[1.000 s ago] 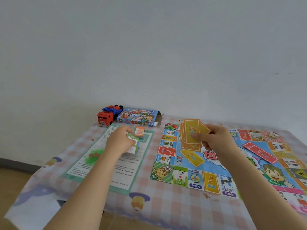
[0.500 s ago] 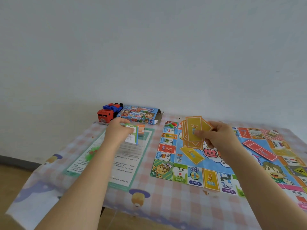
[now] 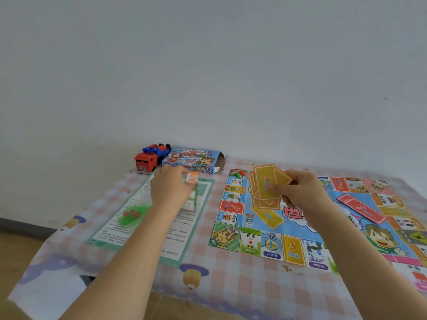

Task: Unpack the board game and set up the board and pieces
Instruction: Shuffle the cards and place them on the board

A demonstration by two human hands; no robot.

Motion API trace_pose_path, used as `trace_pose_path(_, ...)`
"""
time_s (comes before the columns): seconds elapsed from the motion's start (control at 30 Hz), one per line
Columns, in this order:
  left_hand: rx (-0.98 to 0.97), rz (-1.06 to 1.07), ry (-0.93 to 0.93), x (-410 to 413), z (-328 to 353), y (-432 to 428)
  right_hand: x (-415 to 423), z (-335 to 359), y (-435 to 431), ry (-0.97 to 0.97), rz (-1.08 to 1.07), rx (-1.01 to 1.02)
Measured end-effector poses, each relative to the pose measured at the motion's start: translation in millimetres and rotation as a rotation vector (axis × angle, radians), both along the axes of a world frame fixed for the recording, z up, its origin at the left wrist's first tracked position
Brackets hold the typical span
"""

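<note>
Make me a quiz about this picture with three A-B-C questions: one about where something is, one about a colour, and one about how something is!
1. Where is the toy truck?
A) on a chair
B) beside the game box at the table's far edge
C) on the floor

2. What colour are the cards fanned in the right hand?
A) purple
B) green
C) yellow-orange

3. How is the game board?
A) folded shut
B) spread flat on the table
C) inside the box

Answers: 1 B, the truck stands just left of the box; 2 C, their backs are yellow-orange; 3 B, its squares lie open on the cloth.
</note>
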State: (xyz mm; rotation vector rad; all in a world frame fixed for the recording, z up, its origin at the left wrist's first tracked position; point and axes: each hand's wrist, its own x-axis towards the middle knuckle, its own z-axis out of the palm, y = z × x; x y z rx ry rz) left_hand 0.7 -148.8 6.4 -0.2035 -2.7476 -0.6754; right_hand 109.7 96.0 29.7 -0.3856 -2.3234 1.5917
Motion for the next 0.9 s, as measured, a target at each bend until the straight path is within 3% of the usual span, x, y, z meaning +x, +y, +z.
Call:
trace_pose_path(0.07,0.183,-0.153,-0.023,9,10,14,1,-1,-1,-0.019,0.008,0.027)
trace_pose_path(0.13,0.342,-0.41,-0.212,23,20,34,2,-4,-1,-0.03,0.013,0.051)
trace_pose_path(0.2,0.338,-0.61,-0.39,35,26,52,5,-7,0,-0.04,0.01,0.07)
trace_pose_path(0.27,0.278,-0.701,-0.424,41,24,65,8,-11,0,-0.058,0.011,0.092)
trace_pose_path(0.4,0.295,-0.738,-0.408,47,13,83,15,-14,1,-0.094,0.053,0.136)
trace_pose_path(0.63,0.406,-0.712,-0.312,49,11,94,19,-11,3,-0.065,0.044,-0.052)
trace_pose_path(0.9,0.398,-0.766,-0.288,52,8,97,26,-17,1,-0.118,0.069,-0.049)
